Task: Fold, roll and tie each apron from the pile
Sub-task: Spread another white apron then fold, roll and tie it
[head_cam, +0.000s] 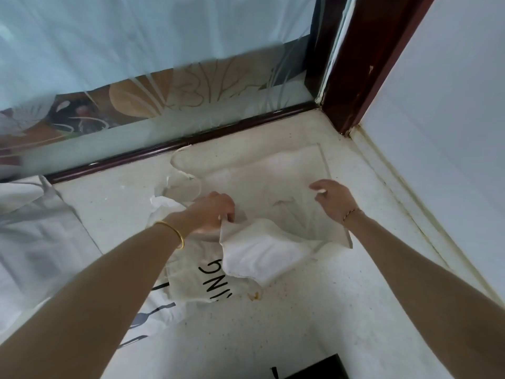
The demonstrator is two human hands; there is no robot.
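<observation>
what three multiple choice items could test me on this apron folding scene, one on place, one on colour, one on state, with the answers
1. Where is the printed black lettering?
A. on cloth beneath the left forearm, near the speckled white surface
B. on the blue wall
C. on the dark red wooden frame

2. What colour is the bangle on the left wrist?
A. silver
B. gold
C. black

3. What is the left hand doing?
A. lying flat
B. pointing
C. gripping a fold of the off-white cloth apron

Answers: A, the letters sit on cloth by the forearm; B, the band shines yellow; C, its fingers curl round a raised edge, while the right hand hovers with loosely curled fingers.
</observation>
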